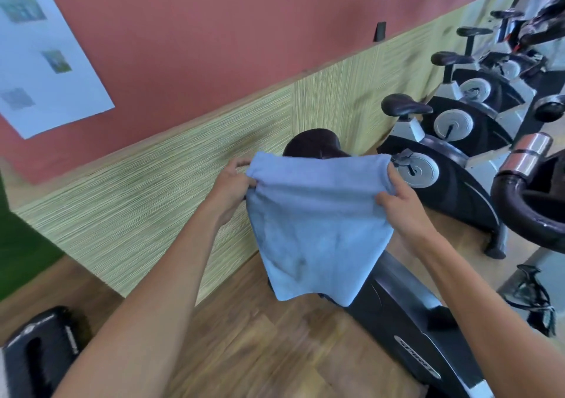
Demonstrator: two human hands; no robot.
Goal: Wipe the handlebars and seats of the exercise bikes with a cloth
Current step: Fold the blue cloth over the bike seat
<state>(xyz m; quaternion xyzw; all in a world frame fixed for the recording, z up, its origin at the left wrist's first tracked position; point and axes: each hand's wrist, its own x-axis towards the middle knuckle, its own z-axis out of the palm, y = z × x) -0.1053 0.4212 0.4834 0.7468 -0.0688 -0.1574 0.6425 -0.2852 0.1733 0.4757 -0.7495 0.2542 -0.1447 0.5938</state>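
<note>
A light blue cloth (318, 226) hangs spread out in front of me, held by its two top corners. My left hand (229, 189) pinches the left corner and my right hand (400, 205) pinches the right one. Right behind the cloth's top edge sits the black seat (312, 143) of the nearest exercise bike, partly hidden by the cloth. That bike's black body (406, 315) runs down to the lower right. A curved black handlebar (519, 211) with a chrome end shows at the right edge.
A row of further exercise bikes with black seats (405, 108) stretches to the upper right along a wood-panelled wall (153, 208). A black pedal (39, 348) lies at the lower left. The floor (250, 345) is wooden.
</note>
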